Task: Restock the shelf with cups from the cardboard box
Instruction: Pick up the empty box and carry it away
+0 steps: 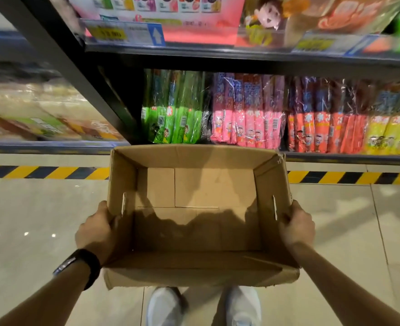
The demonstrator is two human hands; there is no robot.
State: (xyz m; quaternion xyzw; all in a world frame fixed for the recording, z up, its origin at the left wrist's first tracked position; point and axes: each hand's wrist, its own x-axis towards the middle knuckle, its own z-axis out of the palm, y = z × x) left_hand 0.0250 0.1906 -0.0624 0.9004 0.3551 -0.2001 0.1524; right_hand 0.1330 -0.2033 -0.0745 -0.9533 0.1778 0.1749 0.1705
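Both hands are holding the cardboard box [194,275] up right in front of the shelf [241,56]. The left hand [95,231] is gripping its left wall and the right hand [297,225] is wrapping around its right wall. It's plain brown with an open top, bare bottom flaps showing and a ragged front rim. The far edge is sitting just short of the green packs [173,109] and pink packs [246,114]. Tiled floor [29,220] is spreading out on both sides. The price tag [114,32] is showing a blue up-arrow, but the digits are too blurry to read.

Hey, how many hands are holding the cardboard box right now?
2. The left hand grips the left wall of the cardboard box; the right hand grips its right wall. No other hand shows.
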